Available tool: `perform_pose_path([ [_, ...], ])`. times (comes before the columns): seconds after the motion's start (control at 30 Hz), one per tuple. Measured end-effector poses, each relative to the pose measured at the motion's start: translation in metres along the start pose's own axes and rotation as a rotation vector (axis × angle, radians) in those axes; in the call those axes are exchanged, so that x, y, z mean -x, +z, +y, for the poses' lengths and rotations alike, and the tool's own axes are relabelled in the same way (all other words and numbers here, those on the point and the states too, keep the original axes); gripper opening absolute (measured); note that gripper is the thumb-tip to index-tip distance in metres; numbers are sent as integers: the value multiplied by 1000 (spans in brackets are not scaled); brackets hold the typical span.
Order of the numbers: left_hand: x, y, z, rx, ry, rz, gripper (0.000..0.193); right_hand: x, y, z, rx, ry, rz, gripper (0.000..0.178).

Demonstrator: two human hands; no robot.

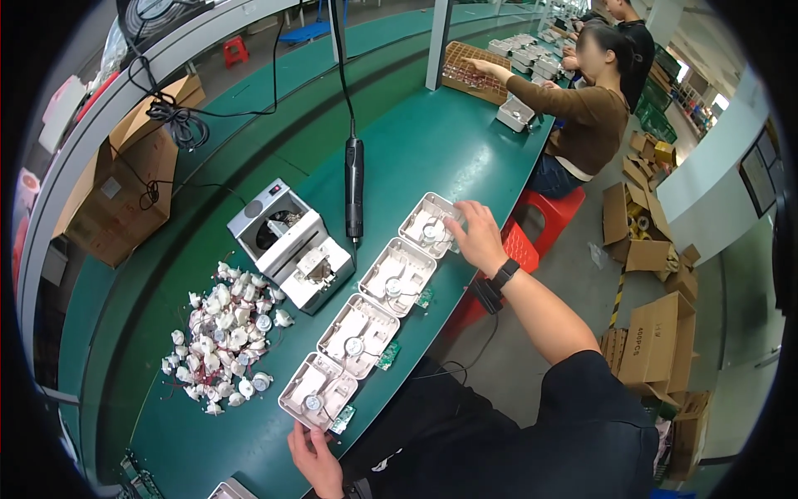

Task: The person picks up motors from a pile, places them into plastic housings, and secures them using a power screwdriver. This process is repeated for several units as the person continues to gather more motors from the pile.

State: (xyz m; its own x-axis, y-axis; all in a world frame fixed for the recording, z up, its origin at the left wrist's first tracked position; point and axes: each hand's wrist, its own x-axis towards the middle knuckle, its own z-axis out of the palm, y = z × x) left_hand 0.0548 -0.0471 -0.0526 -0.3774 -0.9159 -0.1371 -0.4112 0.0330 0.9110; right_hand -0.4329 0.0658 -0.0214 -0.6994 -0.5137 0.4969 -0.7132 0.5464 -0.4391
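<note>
Along the near side of the green table (399,145), we have four open white housings (359,326) in a slanting row, edge against edge. Inside each lies a round metallic disc (313,402) with a thin dark wire; green circuit boards (388,356) sit beside the nearer three. Our left hand (316,461) is at the near end of the row, fingers a little apart and touching the nearest housing's rim; we cannot tell whether they pinch it. Our right hand (480,237) bends its fingers over the right edge of the farthest housing (426,223), and we cannot tell if they are clamped on it. To the left we see a loose heap of small white parts (223,337) with red wires. Further off, a brown tray (470,90) carries small reddish pieces under a co-worker's hand (489,70), and a floor carton (616,218) holds yellow rolls (638,226)
</note>
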Motion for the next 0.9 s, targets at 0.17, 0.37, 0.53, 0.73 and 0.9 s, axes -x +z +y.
perform_pose_path([
  [0.17,1,35,23,103,-1,-78,47,-27,8,42,-14,64,12,38],
  [0.37,-10,84,62,222,-94,-292,60,-77,19,115,24,119,132,36],
  [0.53,-24,132,97,299,-108,-436,68,-133,28,157,50,181,107,39],
  [0.73,-47,201,117,455,-66,-538,77,-202,31,215,-94,252,112,50],
  [0.9,-76,257,128,510,14,-516,80,-210,25,212,-218,331,334,53],
])
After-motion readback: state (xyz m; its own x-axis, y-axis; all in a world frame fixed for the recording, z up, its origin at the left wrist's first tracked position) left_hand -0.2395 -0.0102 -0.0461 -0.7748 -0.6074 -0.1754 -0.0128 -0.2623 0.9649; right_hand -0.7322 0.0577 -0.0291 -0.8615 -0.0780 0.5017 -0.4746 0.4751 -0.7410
